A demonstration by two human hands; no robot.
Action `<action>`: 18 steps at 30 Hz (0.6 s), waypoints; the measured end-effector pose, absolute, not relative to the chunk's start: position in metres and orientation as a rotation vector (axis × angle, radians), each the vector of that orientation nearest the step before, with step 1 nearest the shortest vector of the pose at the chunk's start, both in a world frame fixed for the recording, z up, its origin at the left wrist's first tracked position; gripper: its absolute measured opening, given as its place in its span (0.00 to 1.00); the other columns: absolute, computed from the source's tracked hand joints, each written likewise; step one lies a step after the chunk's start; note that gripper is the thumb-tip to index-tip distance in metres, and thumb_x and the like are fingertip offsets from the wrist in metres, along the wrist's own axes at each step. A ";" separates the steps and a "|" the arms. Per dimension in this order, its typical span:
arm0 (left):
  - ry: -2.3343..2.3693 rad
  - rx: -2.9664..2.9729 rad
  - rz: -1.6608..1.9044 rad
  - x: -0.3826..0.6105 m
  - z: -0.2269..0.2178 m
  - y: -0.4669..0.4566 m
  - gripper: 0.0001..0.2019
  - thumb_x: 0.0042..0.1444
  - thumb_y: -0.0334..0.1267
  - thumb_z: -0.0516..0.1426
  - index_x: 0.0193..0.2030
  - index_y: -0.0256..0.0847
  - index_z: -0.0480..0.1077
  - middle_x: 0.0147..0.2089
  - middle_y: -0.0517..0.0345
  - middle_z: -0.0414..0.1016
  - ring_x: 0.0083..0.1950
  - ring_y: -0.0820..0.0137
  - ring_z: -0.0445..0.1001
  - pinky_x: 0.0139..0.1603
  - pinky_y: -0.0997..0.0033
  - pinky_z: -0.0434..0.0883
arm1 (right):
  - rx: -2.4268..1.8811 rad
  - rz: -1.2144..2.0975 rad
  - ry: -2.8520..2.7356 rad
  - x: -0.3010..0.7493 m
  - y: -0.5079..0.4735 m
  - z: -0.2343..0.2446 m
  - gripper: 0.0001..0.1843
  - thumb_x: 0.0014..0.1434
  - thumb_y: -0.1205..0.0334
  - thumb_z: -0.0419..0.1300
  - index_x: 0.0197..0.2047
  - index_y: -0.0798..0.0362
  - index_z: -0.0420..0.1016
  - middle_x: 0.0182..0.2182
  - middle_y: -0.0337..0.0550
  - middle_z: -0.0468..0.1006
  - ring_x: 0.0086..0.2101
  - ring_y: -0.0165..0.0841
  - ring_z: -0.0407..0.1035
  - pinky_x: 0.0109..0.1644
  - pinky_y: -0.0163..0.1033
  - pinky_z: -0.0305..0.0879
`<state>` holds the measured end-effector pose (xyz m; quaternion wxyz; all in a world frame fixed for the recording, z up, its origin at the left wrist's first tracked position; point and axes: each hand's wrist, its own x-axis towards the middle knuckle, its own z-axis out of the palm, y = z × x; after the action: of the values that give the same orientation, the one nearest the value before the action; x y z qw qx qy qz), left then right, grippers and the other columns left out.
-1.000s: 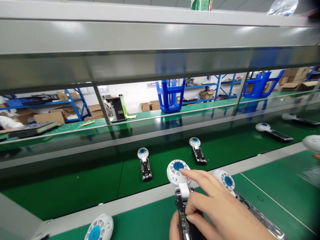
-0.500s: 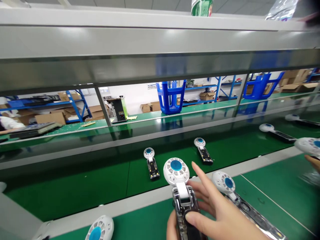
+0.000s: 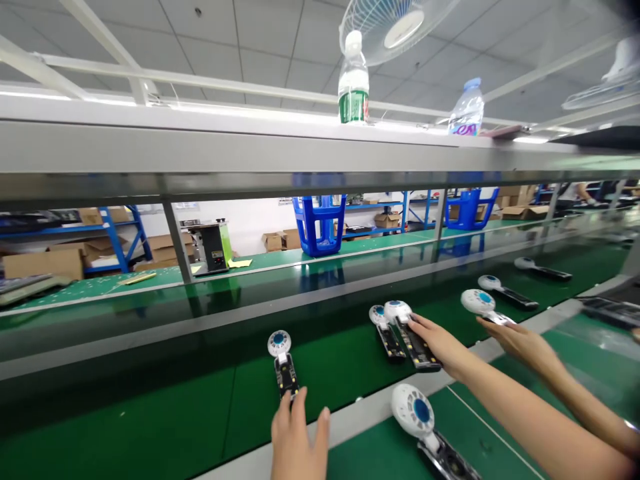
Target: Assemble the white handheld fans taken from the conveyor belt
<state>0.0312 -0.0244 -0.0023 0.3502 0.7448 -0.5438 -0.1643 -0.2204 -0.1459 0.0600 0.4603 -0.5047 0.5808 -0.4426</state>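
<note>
My right hand reaches out over the dark green conveyor belt and grips the black body of a handheld fan with a white head, which lies on the belt. Another such fan lies right beside it on the left. My left hand hovers flat at the belt's near edge, its fingertips at the lower end of a third fan. A fourth fan rests on the green bench in front of me.
A co-worker's hand at the right holds another fan. More fans lie farther along the belt. A grey shelf overhead carries two bottles. Blue stools and cardboard boxes stand behind the line.
The view has tilted up. My right hand carried the fan from the bench out onto the belt. My left hand has come into view at the belt edge.
</note>
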 end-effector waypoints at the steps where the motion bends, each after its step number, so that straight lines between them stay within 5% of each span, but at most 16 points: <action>1: -1.409 1.995 -0.419 0.038 -0.005 -0.041 0.27 0.55 0.46 0.46 0.59 0.34 0.56 0.63 0.39 0.48 0.64 0.52 0.45 0.62 0.56 0.49 | -1.277 -1.091 1.556 -0.238 -0.170 0.052 0.23 0.63 0.59 0.47 0.59 0.55 0.52 0.52 0.51 0.66 0.46 0.36 0.66 0.48 0.45 0.65; 6: -1.273 2.163 -0.442 0.044 -0.014 -0.097 0.33 0.53 0.43 0.52 0.63 0.35 0.46 0.62 0.25 0.42 0.64 0.40 0.42 0.59 0.51 0.50 | -1.493 -0.920 2.019 -0.295 -0.240 0.015 0.15 0.60 0.62 0.54 0.50 0.55 0.65 0.51 0.47 0.66 0.49 0.38 0.62 0.52 0.51 0.61; 12: -1.212 2.063 -0.461 0.048 -0.021 -0.107 0.28 0.57 0.31 0.42 0.64 0.41 0.40 0.62 0.39 0.48 0.59 0.54 0.57 0.54 0.62 0.61 | -1.862 -0.809 2.290 -0.275 -0.244 0.008 0.22 0.61 0.60 0.51 0.58 0.52 0.55 0.56 0.49 0.58 0.54 0.44 0.54 0.55 0.57 0.54; 18: -1.189 1.929 -0.422 0.059 -0.023 -0.064 0.26 0.56 0.39 0.40 0.62 0.38 0.45 0.59 0.45 0.56 0.55 0.59 0.64 0.47 0.66 0.67 | -2.009 -0.521 2.225 -0.221 -0.233 -0.004 0.29 0.58 0.50 0.52 0.59 0.54 0.53 0.47 0.49 0.67 0.48 0.41 0.62 0.49 0.52 0.61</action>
<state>0.0587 -0.0636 -0.0227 0.4064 0.7647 -0.4714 -0.1673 -0.2213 -0.2326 -0.0037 0.0497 -0.6595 0.7304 -0.1709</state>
